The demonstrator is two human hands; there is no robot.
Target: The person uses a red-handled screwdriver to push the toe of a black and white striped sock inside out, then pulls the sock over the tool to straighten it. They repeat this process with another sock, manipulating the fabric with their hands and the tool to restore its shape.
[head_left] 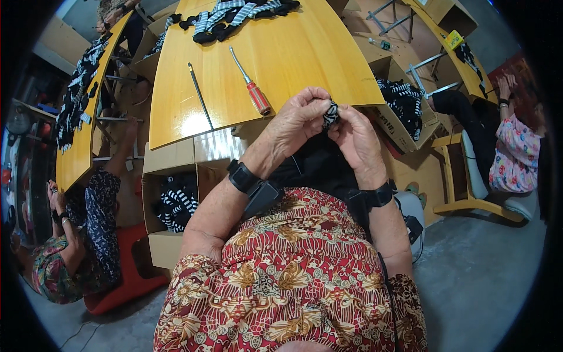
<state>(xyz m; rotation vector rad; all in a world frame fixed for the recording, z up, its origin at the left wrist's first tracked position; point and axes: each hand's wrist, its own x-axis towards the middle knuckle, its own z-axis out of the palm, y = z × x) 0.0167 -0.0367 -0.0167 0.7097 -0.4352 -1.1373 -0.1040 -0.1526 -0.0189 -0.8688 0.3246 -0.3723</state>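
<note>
Our left hand (300, 120) and right hand (358, 139) are clamping fingers on a black-and-white fabric piece (331, 116) near the table's (311, 53) five o'clock edge; it is seemingly unfinished, while striped garments (231, 16) are lying at twelve, finished or waiting, we cannot tell.

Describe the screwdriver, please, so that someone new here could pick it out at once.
Find the large yellow table in the middle. Near its close edge, between a thin dark stick and the left hand, lies the screwdriver. Unlike the stick, it has a thick red handle.
</note>
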